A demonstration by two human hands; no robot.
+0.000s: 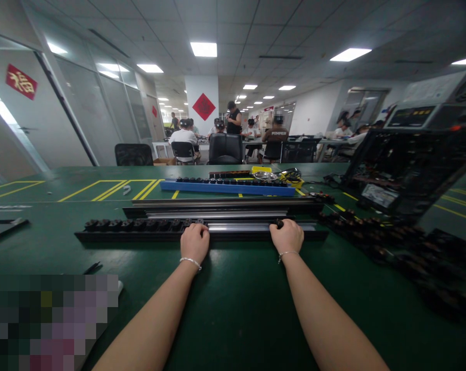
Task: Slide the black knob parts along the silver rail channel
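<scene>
A long black channel [240,236] with a shiny metal inner face lies crosswise in front of me. Small black round parts [128,225] stand in a row along its left portion. At the right end of that row, my left hand [194,241] has its fingers curled over the channel, closed on one of the black parts. Farther right, my right hand [287,237] grips a small black part [280,224] at the channel. Bare metal shows between the hands. The fingertips of both hands are largely hidden behind the knuckles.
Behind lie more black channels [221,203] and a blue channel [229,188] filled with black parts. Loose black parts [395,252] are heaped at right, near an open computer case [395,165]. A pixelated object [51,324] occupies the near left. People sit at tables beyond.
</scene>
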